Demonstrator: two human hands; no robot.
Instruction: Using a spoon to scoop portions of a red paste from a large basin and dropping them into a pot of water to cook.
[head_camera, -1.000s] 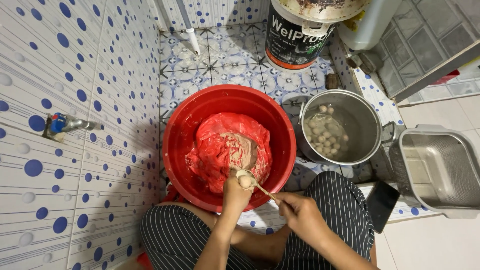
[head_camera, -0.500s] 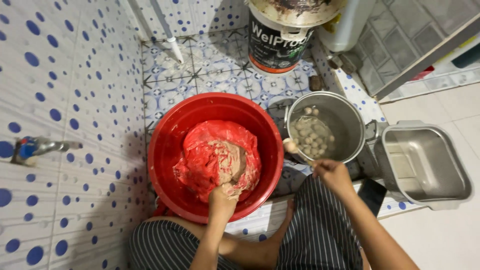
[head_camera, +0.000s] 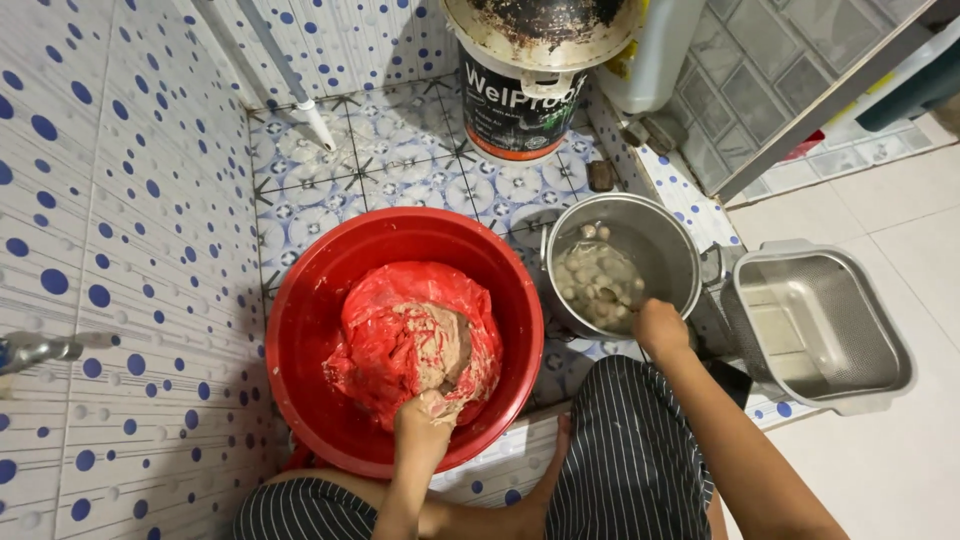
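Gripping a handful of pale paste (head_camera: 440, 350), the left hand (head_camera: 428, 412) sits in the red bag (head_camera: 385, 345) inside the red basin (head_camera: 310, 330). Right of it, the right hand (head_camera: 660, 325) rests closed at the near rim of the steel pot (head_camera: 670, 250) of pale balls (head_camera: 595, 285); what it holds is hidden.

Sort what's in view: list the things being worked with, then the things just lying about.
In use:
left hand in the pale paste
red plastic bag
round red plastic basin
right hand at the round steel pot of pale balls

Lying about:
rectangular steel tray
stained paint bucket
white pipe
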